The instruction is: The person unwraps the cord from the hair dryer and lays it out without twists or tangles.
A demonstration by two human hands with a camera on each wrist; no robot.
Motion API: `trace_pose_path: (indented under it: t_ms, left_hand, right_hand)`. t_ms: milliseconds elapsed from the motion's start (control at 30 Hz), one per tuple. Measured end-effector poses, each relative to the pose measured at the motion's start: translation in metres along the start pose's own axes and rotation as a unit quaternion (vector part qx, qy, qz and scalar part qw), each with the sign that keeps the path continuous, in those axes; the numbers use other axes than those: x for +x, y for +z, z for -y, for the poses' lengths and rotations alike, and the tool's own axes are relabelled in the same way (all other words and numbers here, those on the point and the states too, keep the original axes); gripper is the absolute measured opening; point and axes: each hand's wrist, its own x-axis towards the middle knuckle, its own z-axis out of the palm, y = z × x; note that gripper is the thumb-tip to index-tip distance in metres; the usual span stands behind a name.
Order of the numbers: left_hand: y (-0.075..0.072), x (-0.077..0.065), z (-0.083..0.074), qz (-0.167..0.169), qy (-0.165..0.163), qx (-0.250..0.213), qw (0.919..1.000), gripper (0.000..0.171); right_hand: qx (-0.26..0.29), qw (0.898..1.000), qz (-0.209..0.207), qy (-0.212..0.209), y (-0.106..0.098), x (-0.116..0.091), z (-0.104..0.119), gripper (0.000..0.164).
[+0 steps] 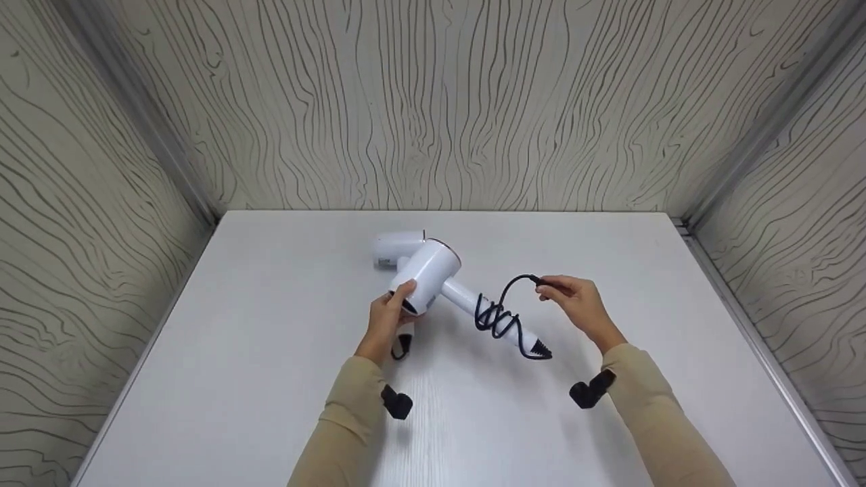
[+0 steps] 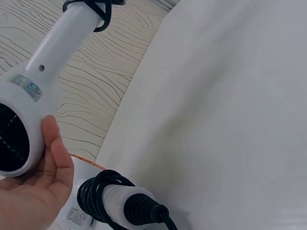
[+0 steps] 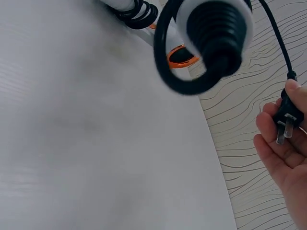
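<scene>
A white hair dryer [image 1: 426,274] is held up above the table, its barrel gripped by my left hand [image 1: 387,319]. The black cord [image 1: 497,318] winds loosely around its handle. Between thumb and fingers, my right hand [image 1: 575,304] pinches the black plug [image 3: 289,112] at the cord's free end; two metal prongs show in the right wrist view. From the handle to that plug the cord arcs through the air. Behind lies a second white hair dryer [image 1: 396,247], partly hidden by the first one and by my left hand. Its cord [image 2: 105,194] is wrapped tightly round its handle.
Both dryers are over the white table [image 1: 270,352], toward its back half. Patterned panels [image 1: 433,108] rise behind the table and on both sides. Small black wrist mounts [image 1: 398,402] sit on both sleeves.
</scene>
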Motion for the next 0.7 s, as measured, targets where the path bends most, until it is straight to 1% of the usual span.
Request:
trace_pose_path:
  t_ms: [100, 267, 467, 633, 700]
  left_hand:
    - [0.0, 0.0, 0.0, -0.003, -0.003, 0.013, 0.9999, 0.073]
    - [0.002, -0.001, 0.001, -0.013, 0.0, 0.035, 0.9993, 0.073]
    - [0.006, 0.001, 0.001, -0.03, -0.006, 0.045, 0.9985, 0.072]
    - [0.005, 0.0, 0.002, -0.026, -0.012, 0.048, 0.9984, 0.074]
    - [0.005, 0.0, 0.003, -0.027, -0.009, 0.044, 0.9986, 0.073]
  right_hand:
    - [0.001, 1.0, -0.015, -0.004, 0.0, 0.0, 0.005, 0.027]
    - [0.032, 0.999, -0.026, -0.024, -0.001, 0.0, 0.013, 0.026]
    - [0.064, 0.997, -0.034, -0.037, 0.0, -0.002, 0.022, 0.025]
    - [0.073, 0.996, -0.038, -0.04, 0.002, -0.005, 0.027, 0.024]
    - [0.081, 0.995, -0.04, -0.04, 0.004, -0.006, 0.029, 0.023]
